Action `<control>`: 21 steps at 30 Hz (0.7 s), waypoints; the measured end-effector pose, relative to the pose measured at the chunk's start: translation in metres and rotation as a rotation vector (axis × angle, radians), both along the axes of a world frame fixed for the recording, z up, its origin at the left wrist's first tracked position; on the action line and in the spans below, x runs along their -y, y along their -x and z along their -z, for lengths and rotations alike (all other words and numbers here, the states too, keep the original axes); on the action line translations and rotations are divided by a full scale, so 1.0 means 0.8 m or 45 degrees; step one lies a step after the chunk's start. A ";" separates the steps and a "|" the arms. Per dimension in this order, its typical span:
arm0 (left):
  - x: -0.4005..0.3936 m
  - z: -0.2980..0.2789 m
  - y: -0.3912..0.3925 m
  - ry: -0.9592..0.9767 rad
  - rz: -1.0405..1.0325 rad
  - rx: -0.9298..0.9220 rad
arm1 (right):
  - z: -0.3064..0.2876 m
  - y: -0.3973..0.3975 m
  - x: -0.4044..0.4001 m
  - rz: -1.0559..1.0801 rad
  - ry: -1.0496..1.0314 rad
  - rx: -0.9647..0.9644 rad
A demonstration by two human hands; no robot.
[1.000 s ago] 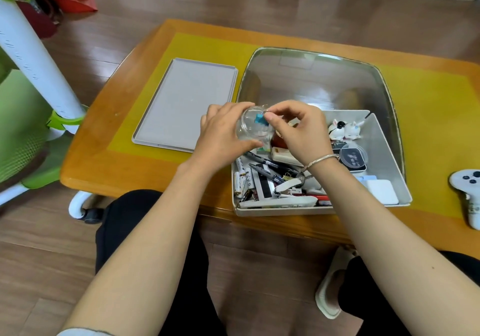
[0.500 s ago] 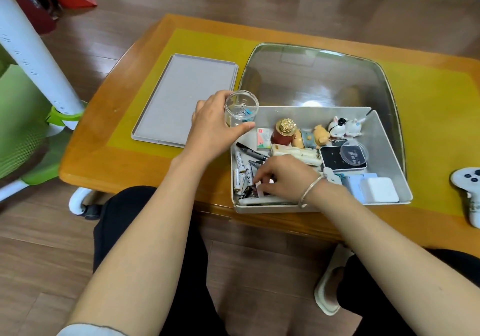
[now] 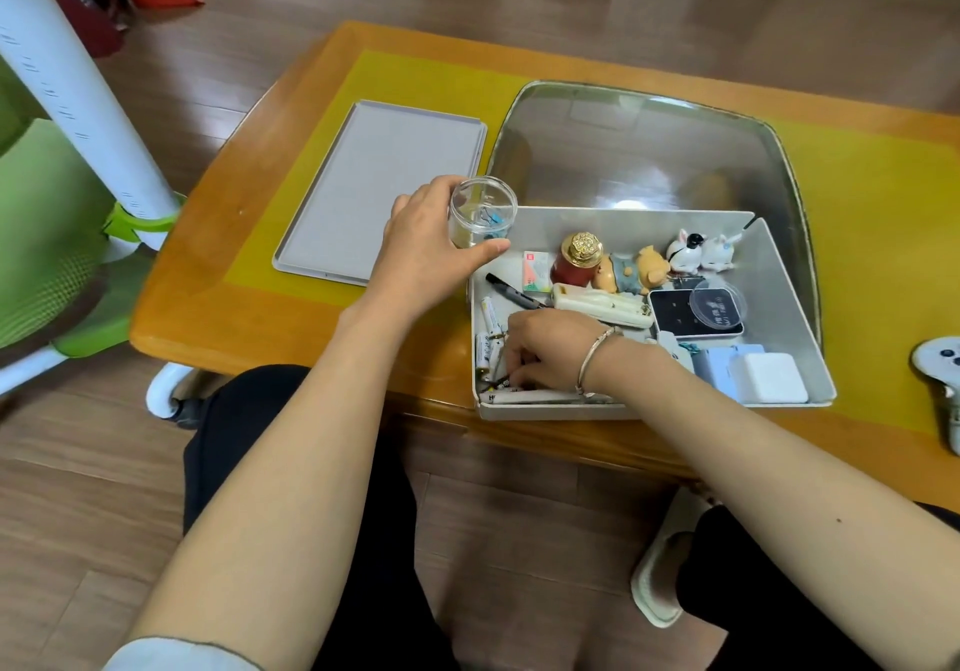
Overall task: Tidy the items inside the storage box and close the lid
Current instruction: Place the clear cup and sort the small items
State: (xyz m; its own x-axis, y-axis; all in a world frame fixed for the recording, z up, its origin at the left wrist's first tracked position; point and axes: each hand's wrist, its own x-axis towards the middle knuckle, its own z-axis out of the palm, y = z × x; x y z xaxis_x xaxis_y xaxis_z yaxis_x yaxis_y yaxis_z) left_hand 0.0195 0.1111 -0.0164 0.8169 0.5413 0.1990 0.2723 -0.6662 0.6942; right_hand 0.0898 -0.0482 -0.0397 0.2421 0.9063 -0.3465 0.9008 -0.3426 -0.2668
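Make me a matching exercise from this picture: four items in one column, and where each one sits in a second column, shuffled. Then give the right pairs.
Items
1. clear jar
2. grey lid
3. white charger block
4. gold-capped red bottle

Places
A. flat on the table, left of the storage box
B. near right corner of the box
C. held in the left hand at the box's far left corner
D. along the back of the box, beside the bear figurine

Pairs: 1-C, 2-A, 3-B, 4-D
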 end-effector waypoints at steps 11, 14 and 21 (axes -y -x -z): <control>-0.002 0.003 0.001 -0.003 -0.006 -0.027 | -0.044 -0.050 0.053 0.760 -0.695 -0.463; -0.001 0.002 0.000 -0.001 0.002 -0.021 | -0.042 -0.055 0.064 0.735 -0.524 -0.274; 0.002 -0.001 0.001 -0.001 0.030 -0.031 | -0.027 -0.044 0.045 0.450 0.026 0.186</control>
State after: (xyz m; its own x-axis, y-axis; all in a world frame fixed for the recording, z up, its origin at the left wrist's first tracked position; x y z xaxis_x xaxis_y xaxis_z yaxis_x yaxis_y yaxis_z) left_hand 0.0190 0.1093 -0.0158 0.8342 0.5216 0.1792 0.2733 -0.6732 0.6871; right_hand 0.1251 -0.0839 -0.0180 0.5863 0.7516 -0.3023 0.7543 -0.6426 -0.1345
